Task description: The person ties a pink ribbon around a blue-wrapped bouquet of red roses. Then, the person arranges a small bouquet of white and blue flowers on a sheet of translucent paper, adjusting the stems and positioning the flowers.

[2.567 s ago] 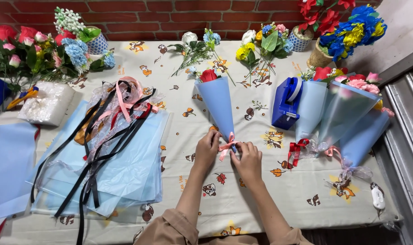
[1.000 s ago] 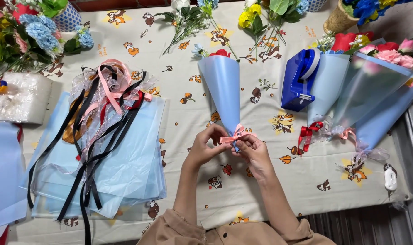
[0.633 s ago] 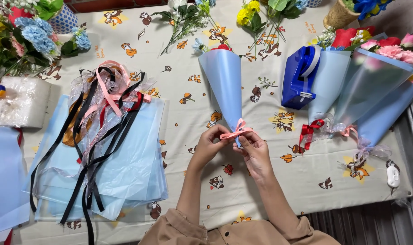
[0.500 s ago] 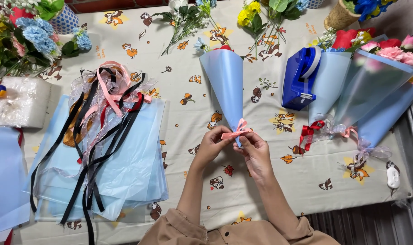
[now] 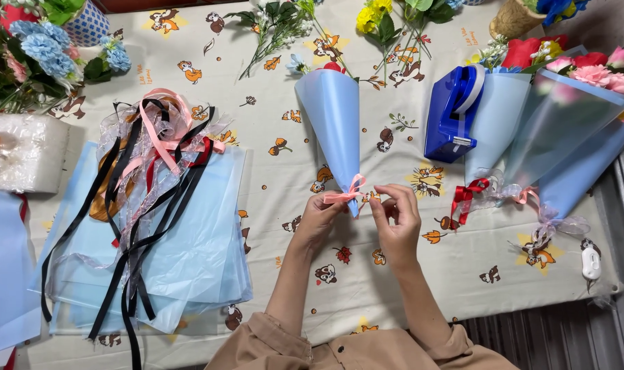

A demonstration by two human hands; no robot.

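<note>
Our left hand [image 5: 320,218] and right hand [image 5: 396,218] pinch one pink ribbon [image 5: 345,196] on one blue cone [image 5: 332,123]. Right of the cone sit one blue tape holder [image 5: 451,118] and three wrapped bunches [image 5: 552,137]

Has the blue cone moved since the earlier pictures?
Cannot tell. The camera itself shifted; the blue cone lies beside the tape dispenser much as before.

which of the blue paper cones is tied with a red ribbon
The pale blue cone just right of the blue tape dispenser; its ribbon is red, the others' pink.
</note>
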